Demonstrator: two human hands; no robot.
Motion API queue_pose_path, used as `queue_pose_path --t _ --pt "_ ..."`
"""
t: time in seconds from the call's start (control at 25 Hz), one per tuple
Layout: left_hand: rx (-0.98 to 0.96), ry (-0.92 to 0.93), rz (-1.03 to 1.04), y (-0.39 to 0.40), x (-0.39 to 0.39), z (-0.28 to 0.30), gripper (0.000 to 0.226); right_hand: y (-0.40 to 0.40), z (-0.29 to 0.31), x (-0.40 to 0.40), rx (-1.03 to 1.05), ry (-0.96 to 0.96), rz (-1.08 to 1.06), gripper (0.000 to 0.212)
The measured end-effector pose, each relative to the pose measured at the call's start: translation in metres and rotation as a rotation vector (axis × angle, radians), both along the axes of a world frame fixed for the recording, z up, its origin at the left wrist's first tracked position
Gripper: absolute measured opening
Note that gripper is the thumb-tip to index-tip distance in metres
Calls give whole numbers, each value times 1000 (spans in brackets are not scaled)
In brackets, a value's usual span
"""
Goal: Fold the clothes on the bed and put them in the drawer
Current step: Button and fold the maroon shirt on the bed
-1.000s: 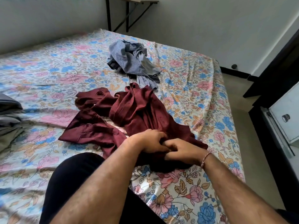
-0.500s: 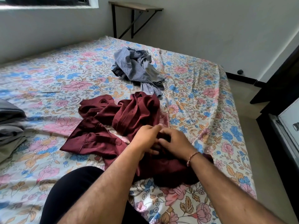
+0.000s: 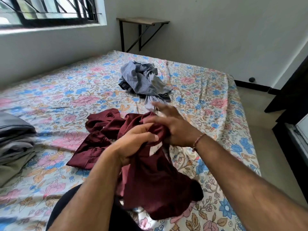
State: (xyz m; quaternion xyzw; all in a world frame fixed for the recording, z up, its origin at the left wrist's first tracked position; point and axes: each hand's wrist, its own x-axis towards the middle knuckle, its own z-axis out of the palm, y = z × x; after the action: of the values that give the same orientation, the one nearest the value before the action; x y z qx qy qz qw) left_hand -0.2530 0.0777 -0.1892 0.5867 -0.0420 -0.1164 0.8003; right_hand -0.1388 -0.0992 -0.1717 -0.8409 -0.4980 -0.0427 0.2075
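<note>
Maroon shirt hangs limp and light; your left hand grips it, right hand spread loosely; take its shoulder seams.

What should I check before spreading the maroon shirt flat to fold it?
1. Left hand grips the maroon shirt: ok.
2. Right hand has a firm hold: cannot tell, fingers blurred.
3. Shirt untangled: not ok, it is bunched.
4. Blue-grey clothes pile lies apart from the shirt: ok.
5. Folded grey stack sits clear at the bed's left edge: ok.
</note>
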Motion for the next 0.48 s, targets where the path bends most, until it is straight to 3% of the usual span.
queue_pose_path --t 0.04,0.12,0.28,0.36,0.48 --pt "116 -33 -69 11 -5 9 35 4 8 1 -64 -20 70 48" --pt "525 -151 -63 36 -8 29 42 -1 31 2 -153 53 74 17" --pt "1353 -303 374 83 1 85 34 -48 75 11 -241 114 -182 38" --pt "1517 -275 499 98 13 108 32 -70 97 14 -109 84 -321 28" --pt "1418 -314 561 105 31 154 31 -108 137 21 109 80 -491 16"
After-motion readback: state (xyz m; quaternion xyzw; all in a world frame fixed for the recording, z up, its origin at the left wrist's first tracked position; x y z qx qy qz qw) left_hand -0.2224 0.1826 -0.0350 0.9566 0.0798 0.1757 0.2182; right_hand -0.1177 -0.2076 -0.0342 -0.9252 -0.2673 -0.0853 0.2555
